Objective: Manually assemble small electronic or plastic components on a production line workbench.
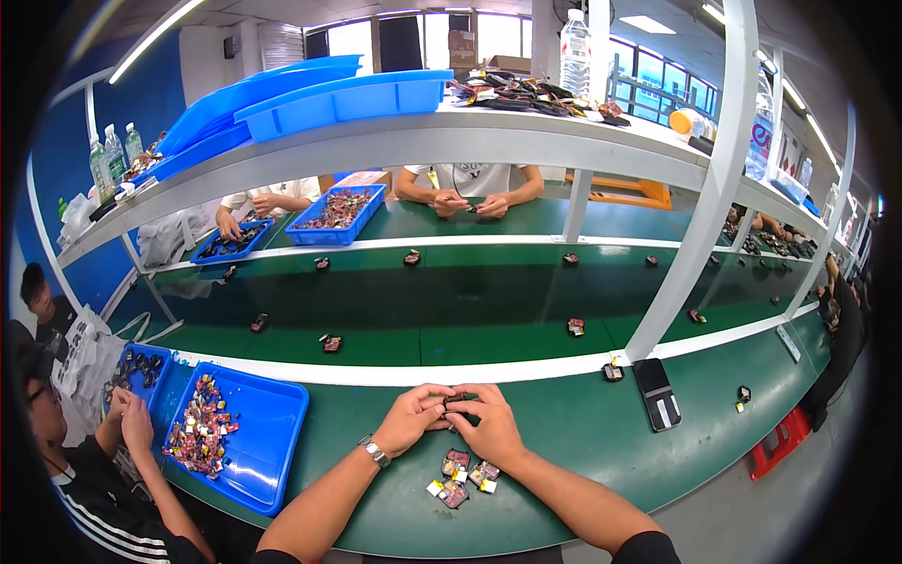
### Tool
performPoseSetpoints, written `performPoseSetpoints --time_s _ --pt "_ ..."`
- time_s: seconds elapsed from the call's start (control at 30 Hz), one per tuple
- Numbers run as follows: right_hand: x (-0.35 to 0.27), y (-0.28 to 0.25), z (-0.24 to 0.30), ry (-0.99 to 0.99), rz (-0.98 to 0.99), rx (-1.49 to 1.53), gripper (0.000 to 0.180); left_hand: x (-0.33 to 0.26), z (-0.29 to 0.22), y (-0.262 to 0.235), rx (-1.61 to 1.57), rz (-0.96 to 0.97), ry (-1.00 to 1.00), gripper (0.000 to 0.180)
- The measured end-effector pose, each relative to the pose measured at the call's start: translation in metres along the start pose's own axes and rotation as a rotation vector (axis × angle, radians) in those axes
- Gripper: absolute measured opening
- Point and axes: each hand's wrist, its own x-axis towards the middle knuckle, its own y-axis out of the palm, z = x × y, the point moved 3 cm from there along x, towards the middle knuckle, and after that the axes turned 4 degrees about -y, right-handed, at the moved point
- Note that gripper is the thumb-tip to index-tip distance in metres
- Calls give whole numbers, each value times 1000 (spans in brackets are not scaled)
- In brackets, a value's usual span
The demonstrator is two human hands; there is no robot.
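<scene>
Both my hands meet over the green bench, fingers pinched round one small black part that they mostly cover. My left hand, with a metal watch at the wrist, grips it from the left. From the right, my right hand closes on the same part. Just below my hands, between my forearms, lies a small cluster of electronic assemblies, dark red and black with white and yellow tabs. The exact kind of the held part cannot be made out.
Left of me stands a blue tray of similar small parts, beside a co-worker's hands. A black case lies to the right near a white post. Beyond the white rail, spaced assemblies sit on a green conveyor. A shelf crosses overhead.
</scene>
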Motion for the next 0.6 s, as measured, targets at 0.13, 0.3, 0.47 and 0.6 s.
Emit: performPoseSetpoints --time_s 0.13,0.3,0.47,0.6 --pt "0 1 -3 9 0 -4 15 0 -1 2 16 -51 4 28" --pt "-5 4 -12 193 12 166 17 1 3 1 22 -63 -13 28" --pt "-4 7 -12 129 27 143 17 0 3 0 32 -58 24 27" --pt "-2 3 -8 54 29 97 16 0 0 2 48 -62 27 26"
